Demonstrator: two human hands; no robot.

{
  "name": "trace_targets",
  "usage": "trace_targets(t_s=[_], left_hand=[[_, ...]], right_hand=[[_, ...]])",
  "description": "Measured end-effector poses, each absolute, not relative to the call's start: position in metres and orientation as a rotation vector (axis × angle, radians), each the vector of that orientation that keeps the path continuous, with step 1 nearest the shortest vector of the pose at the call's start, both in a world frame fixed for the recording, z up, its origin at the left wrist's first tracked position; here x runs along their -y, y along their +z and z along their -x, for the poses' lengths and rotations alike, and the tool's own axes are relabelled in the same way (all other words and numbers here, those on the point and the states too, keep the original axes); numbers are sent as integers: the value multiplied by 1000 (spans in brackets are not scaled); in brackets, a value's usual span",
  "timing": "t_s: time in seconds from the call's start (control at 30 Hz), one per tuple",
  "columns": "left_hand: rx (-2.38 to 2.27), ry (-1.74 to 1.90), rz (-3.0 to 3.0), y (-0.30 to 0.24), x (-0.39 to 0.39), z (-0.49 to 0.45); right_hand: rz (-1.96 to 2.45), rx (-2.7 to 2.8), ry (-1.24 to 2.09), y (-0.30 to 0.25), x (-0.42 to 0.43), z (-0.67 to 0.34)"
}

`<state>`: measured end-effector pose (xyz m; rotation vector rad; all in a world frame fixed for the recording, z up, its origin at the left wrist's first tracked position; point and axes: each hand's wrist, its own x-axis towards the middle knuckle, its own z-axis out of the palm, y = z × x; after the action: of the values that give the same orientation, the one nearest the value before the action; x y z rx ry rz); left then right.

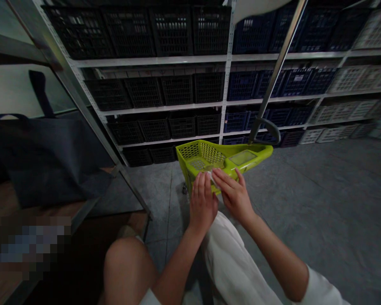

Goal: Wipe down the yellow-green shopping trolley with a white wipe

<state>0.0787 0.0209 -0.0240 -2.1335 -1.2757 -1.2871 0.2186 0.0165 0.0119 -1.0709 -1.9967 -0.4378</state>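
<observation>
A lime-green plastic basket (197,150) with perforated walls stands in front of my knees, and its body tapers to the right. A small white wipe (213,180) lies against its near rim, mostly covered by fingers. My right hand (236,197) presses the wipe to the rim, its thumb raised along the green edge. Beside it, my left hand (203,201) rests on the near wall with its fingers stretched out over the rim, the fingertips close to the wipe. How much of the wipe lies under my hands is hidden.
A metal pole (281,59) with a grey loop handle (268,127) rises at the basket's right part. Shelves with black crates (178,89), blue crates (241,84) and white crates (346,80) line the back. At left, a dark bag (53,161) sits on a metal-framed table (133,188).
</observation>
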Motion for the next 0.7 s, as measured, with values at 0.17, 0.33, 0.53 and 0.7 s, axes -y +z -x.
trace_targets(t_s=[0.17,0.33,0.53,0.7], left_hand=[[1271,-1269,2164,-21,-19,-79],[1254,-1300,2108,-25,-20,-80],[1267,-1254,2148,-23,-18,-79],[1241,-1288,2122,-26,-19,-82]], right_hand=[[1280,1724,-464,15,-23,-232],[1049,2038,-416,12,-11,-213],[1265,1718,-442,10,-17,-232],[1100,1971,-371,7,-4,-211]])
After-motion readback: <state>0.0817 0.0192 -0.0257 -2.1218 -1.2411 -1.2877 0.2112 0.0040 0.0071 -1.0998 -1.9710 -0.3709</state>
